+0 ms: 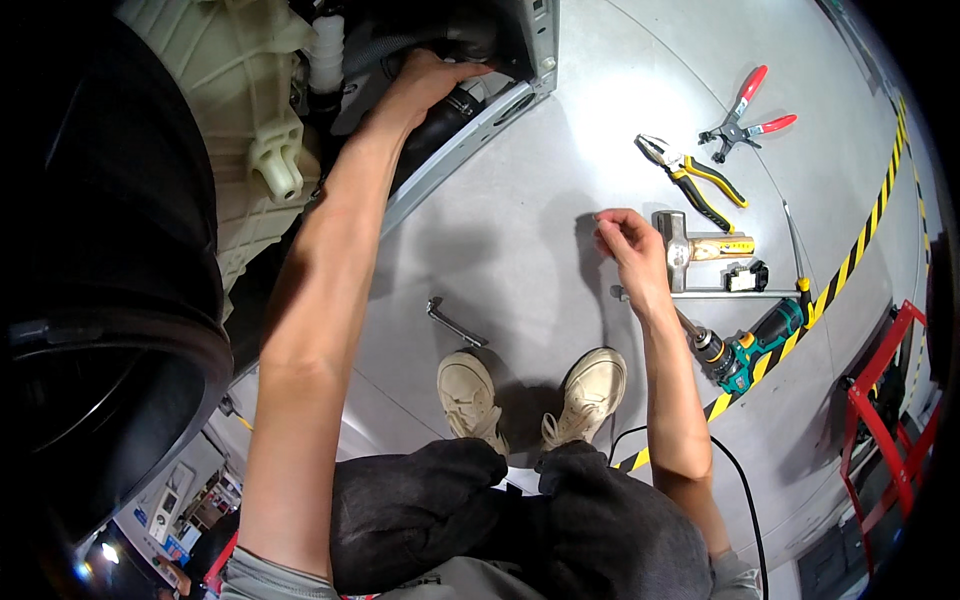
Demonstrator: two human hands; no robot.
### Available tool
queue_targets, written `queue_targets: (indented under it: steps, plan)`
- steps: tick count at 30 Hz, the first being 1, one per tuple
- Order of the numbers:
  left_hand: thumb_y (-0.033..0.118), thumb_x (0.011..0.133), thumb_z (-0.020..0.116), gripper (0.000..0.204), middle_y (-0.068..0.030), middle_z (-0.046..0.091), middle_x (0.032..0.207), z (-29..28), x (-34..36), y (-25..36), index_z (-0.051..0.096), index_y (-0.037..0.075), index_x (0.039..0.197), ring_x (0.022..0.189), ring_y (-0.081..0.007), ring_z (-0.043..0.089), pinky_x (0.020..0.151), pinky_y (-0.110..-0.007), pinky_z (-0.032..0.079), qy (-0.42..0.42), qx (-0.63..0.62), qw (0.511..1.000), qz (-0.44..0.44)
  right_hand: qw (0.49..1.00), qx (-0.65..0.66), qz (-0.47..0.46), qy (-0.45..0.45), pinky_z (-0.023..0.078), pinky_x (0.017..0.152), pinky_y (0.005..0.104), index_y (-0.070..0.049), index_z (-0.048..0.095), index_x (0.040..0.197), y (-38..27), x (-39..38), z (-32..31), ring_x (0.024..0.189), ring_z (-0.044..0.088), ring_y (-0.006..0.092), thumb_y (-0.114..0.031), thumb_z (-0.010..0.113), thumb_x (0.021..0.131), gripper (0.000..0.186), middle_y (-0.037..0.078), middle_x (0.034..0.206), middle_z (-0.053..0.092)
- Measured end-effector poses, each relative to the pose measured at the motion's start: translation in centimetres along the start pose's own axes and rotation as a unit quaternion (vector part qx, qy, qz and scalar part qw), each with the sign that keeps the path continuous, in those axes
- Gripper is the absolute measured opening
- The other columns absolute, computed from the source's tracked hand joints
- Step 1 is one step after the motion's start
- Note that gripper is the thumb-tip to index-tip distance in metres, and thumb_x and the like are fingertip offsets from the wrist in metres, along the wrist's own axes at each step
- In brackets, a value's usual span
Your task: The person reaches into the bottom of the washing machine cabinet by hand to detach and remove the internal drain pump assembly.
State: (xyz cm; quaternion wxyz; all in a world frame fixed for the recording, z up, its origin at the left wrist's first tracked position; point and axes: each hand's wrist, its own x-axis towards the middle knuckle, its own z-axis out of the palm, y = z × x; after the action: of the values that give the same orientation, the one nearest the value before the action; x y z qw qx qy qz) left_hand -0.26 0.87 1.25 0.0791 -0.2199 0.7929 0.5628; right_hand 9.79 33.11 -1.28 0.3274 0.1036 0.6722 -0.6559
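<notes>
My left hand (pixel 428 82) reaches down into the opened lower corner of a machine with a pale plastic tub (pixel 235 110). Its thumb lies along a dark part, while the other fingers are hidden inside. Beside that hand are a black hose-like part (pixel 445 122) and a grey corrugated hose (pixel 385 45). Over the floor, my right hand (pixel 635 255) is closed with fingers curled toward the thumb; whatever it may hold is too small to make out. Just right of it lies a hammer (pixel 676 250) with a yellow handle.
Combination pliers (pixel 690 180), red-handled pliers (pixel 742 120), a long screwdriver (pixel 796 250), a small black-and-white part (pixel 746 277), a metal bar (pixel 740 294) and a cordless drill (pixel 745 350) lie to the right. A short wrench-like tool (pixel 457 323) rests before my shoes. Striped tape (pixel 850 262) crosses the floor.
</notes>
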Motion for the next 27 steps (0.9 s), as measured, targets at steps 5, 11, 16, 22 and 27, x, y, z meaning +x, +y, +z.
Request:
queue_targets:
  steps: [5, 11, 16, 22, 27]
  plan:
    - [0.013, 0.078, 0.078, 0.039, -0.016, 0.069, 0.103, -0.4, 0.2, -0.1, 0.065, -0.009, 0.107, 0.089, -0.0216, 0.068, 0.08, -0.03, 0.054, -0.017, -0.04, 0.999, -0.023, 0.999, -0.007, -0.043, -0.029, 0.046, 0.07, 0.0226, 0.002, 0.063, 0.103, -2.8, 1.7, 2.1, 0.076, 0.055, 0.0073, -0.011, 0.058, 0.095, 0.016, 0.0, 0.085, 0.062]
    - [0.018, 0.079, 0.078, 0.042, -0.0172, 0.068, 0.102, -0.1, -0.6, 0.7, 0.064, -0.011, 0.105, 0.09, -0.022, 0.067, 0.079, -0.031, 0.054, -0.031, -0.038, 0.998, -0.045, 0.993, -0.029, -0.099, -0.058, 0.045, 0.064, 0.0239, 0.0, 0.064, 0.106, -3.7, 6.1, 4.5, 0.072, 0.053, 0.0076, -0.013, 0.061, 0.092, 0.019, 0.0, 0.08, 0.06]
    - [0.023, 0.077, 0.078, 0.051, -0.0162, 0.067, 0.108, 0.6, -0.4, 0.5, 0.062, -0.009, 0.113, 0.1, -0.0246, 0.064, 0.089, -0.033, 0.049, -0.005, 0.021, 1.0, 0.01, 0.988, -0.069, -0.127, -0.061, 0.046, 0.064, 0.0266, 0.001, 0.064, 0.107, -5.0, 9.0, 6.7, 0.069, 0.053, 0.0092, -0.014, 0.062, 0.09, 0.023, 0.001, 0.075, 0.06]
    - [0.02, 0.073, 0.082, 0.072, -0.0151, 0.058, 0.127, 2.3, 0.4, -0.3, 0.048, -0.003, 0.132, 0.12, -0.0233, 0.053, 0.105, -0.035, 0.038, 0.162, 0.064, 0.978, 0.118, 0.988, -0.064, -0.12, -0.078, 0.046, 0.065, 0.0275, 0.002, 0.065, 0.103, -3.9, 9.7, 7.5, 0.068, 0.054, 0.0105, -0.016, 0.062, 0.09, 0.023, 0.002, 0.073, 0.06]
    - [0.023, 0.073, 0.082, 0.046, -0.0182, 0.068, 0.112, 4.1, -0.8, 3.1, 0.067, -0.002, 0.109, 0.109, -0.0299, 0.063, 0.095, -0.035, 0.045, 0.224, 0.092, 0.969, 0.054, 0.99, -0.063, -0.096, -0.082, 0.046, 0.065, 0.026, 0.001, 0.065, 0.102, -2.9, 9.1, 7.1, 0.069, 0.053, 0.0084, -0.016, 0.062, 0.09, 0.021, 0.001, 0.075, 0.061]
